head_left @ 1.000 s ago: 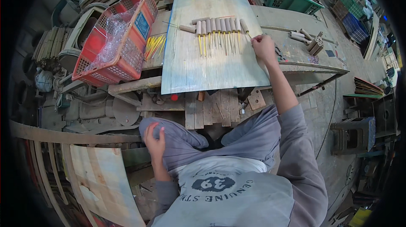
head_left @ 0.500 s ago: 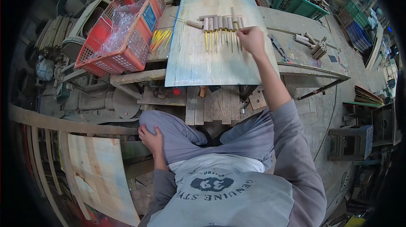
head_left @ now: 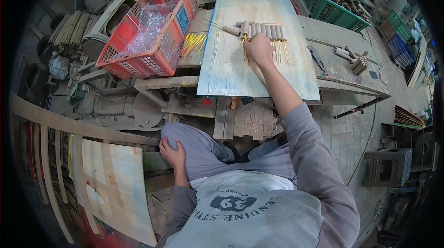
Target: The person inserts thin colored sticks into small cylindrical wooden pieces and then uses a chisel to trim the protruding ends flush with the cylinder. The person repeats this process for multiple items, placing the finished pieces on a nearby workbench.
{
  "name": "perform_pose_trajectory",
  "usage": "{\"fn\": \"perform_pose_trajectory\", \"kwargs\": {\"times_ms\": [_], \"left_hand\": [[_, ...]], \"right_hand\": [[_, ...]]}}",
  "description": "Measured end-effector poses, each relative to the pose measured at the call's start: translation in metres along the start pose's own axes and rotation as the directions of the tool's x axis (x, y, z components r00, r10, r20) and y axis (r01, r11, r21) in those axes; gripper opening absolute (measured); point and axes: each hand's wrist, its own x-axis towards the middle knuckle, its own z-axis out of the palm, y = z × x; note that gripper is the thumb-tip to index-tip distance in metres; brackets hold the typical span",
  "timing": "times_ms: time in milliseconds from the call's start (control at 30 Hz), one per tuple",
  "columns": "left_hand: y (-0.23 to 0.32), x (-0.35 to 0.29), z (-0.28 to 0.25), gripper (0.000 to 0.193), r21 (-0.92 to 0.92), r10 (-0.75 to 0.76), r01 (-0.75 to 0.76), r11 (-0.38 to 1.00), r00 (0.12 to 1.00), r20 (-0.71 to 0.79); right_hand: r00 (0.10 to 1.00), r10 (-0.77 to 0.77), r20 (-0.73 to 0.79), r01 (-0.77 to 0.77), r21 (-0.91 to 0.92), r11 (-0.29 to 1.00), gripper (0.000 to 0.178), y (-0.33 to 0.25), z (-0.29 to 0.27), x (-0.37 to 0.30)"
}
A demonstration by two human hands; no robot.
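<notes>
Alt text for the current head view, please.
A person's right hand at a row of brownish cylindrical handles with thin yellow shafts, on a pale rectangular board; left hand on grey trousers. Left: red plastic crate.

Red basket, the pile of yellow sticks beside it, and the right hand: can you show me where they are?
Red basket [head_left: 149, 65], head view: on its near wall.
Pile of yellow sticks [head_left: 193, 44], head view: middle of the pile.
Right hand [head_left: 259, 48], head view: back of the hand.
</notes>
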Motion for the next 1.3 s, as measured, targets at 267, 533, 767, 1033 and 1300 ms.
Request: {"fn": "perform_pose_trajectory", "kwargs": {"times_ms": [267,533,767,1033,1300], "left_hand": [[-0.007,0.012,0.006,0.047,-0.013,-0.020,0.021,1.000,0.999,0.044],[-0.025,0.014,0.017,0.047,-0.052,0.013,-0.010,0.999,0.998,0.067],[-0.034,0.009,0.018,0.049,-0.014,-0.045,0.046,0.999,0.997,0.066],[-0.024,0.015,0.021,0.051,0.128,-0.131,0.118,0.985,0.986,0.098],[-0.039,0.007,0.023,0.051,0.086,-0.141,0.136,0.987,0.988,0.059]], "right_hand": [[1.000,-0.020,-0.019,0.019,-0.025,1.000,0.028,0.015,-0.016,-0.003],[0.973,-0.063,-0.222,0.090,0.113,0.990,0.036,0.095,-0.140,-0.013],[0.802,-0.113,-0.586,-0.052,-0.257,0.965,0.024,0.205,-0.253,0.005],[0.972,-0.209,-0.106,0.046,-0.789,0.613,0.019,0.232,-0.238,0.066],[0.957,-0.267,-0.113,0.077,-0.789,0.609,0.017,0.262,-0.226,0.084]]}}
